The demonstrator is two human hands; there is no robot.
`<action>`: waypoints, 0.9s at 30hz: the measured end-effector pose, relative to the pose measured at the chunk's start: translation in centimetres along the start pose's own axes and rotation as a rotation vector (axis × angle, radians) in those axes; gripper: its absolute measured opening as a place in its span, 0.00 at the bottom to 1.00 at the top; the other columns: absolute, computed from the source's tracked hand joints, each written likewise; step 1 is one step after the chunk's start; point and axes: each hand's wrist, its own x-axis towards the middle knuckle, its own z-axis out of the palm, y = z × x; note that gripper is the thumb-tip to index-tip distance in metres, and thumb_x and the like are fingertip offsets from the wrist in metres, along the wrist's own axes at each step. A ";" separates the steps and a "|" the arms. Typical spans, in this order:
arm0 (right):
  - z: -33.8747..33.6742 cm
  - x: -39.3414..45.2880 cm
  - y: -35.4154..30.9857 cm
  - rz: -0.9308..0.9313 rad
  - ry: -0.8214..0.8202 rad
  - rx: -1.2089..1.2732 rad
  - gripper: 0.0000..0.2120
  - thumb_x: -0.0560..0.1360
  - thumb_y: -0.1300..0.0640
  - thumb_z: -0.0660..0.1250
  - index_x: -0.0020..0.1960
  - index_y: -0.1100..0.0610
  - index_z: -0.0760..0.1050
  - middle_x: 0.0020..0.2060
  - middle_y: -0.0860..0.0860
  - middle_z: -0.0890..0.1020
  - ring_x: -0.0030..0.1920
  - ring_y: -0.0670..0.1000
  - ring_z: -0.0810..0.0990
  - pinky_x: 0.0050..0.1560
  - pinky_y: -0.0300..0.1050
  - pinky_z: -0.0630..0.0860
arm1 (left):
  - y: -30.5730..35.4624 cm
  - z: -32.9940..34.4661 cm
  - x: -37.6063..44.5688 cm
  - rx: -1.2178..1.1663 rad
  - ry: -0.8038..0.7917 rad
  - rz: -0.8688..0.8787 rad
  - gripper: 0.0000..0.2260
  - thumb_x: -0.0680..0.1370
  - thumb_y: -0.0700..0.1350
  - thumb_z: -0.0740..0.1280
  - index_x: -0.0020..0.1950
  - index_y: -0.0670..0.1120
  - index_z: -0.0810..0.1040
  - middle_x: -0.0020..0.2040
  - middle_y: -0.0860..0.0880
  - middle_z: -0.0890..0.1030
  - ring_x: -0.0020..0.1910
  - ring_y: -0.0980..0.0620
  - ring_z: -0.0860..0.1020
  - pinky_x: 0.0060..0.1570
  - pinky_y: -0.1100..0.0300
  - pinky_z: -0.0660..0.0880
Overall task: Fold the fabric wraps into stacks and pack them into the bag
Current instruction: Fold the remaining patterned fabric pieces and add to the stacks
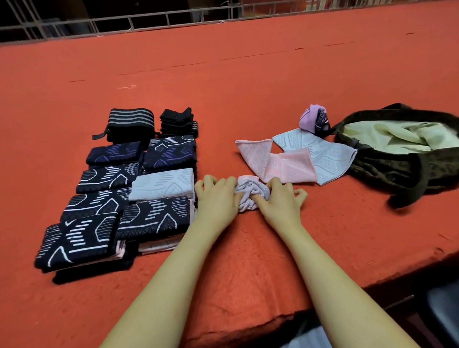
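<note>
A crumpled pale pink-grey wrap (250, 195) lies on the red table between my hands. My left hand (217, 199) grips its left side with curled fingers. My right hand (280, 198) pinches its right side. To the left sit several folded stacks of dark patterned wraps (94, 204), with one pale grey folded wrap (162, 186) among them. A pink wrap (272, 159) and a light blue wrap (326, 154) lie unfolded to the right. The dark bag (405, 167) with a pale green lining lies open at the far right.
A bunched lilac wrap (313, 118) sits behind the unfolded ones, next to the bag. Black striped stacks (129, 124) stand at the back left. The red table (246, 77) stretches far back to a metal railing (139, 20). Its front edge runs close to my forearms.
</note>
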 end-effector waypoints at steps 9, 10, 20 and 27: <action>0.4 -0.4 -0.1 -0.056 0.085 -0.067 0.10 0.76 0.50 0.65 0.49 0.57 0.70 0.42 0.53 0.77 0.51 0.56 0.73 0.55 0.51 0.54 | 1.7 2.3 -1.4 -0.004 0.278 -0.107 0.11 0.69 0.51 0.59 0.40 0.46 0.76 0.35 0.49 0.76 0.43 0.47 0.65 0.42 0.53 0.58; 0.4 -0.4 -0.1 -0.042 0.095 -0.070 0.11 0.76 0.50 0.65 0.49 0.58 0.70 0.42 0.54 0.78 0.50 0.56 0.74 0.55 0.51 0.54 | 1.9 2.4 -1.3 -0.018 0.302 -0.114 0.11 0.69 0.51 0.59 0.40 0.46 0.76 0.34 0.49 0.76 0.43 0.47 0.65 0.42 0.53 0.58; -0.2 -0.1 -0.5 0.059 0.128 -0.132 0.12 0.75 0.51 0.65 0.50 0.60 0.72 0.41 0.57 0.79 0.48 0.58 0.75 0.56 0.52 0.54 | 2.4 3.0 0.0 -0.088 0.307 -0.117 0.15 0.68 0.50 0.59 0.47 0.47 0.80 0.31 0.51 0.76 0.38 0.46 0.72 0.42 0.54 0.59; -0.5 -1.0 0.0 -0.090 0.109 0.128 0.08 0.72 0.48 0.62 0.42 0.52 0.67 0.34 0.40 0.67 0.46 0.48 0.69 0.55 0.47 0.53 | 1.2 2.5 -0.9 -0.167 0.231 -0.080 0.21 0.70 0.50 0.56 0.58 0.51 0.82 0.37 0.51 0.78 0.41 0.44 0.74 0.43 0.54 0.57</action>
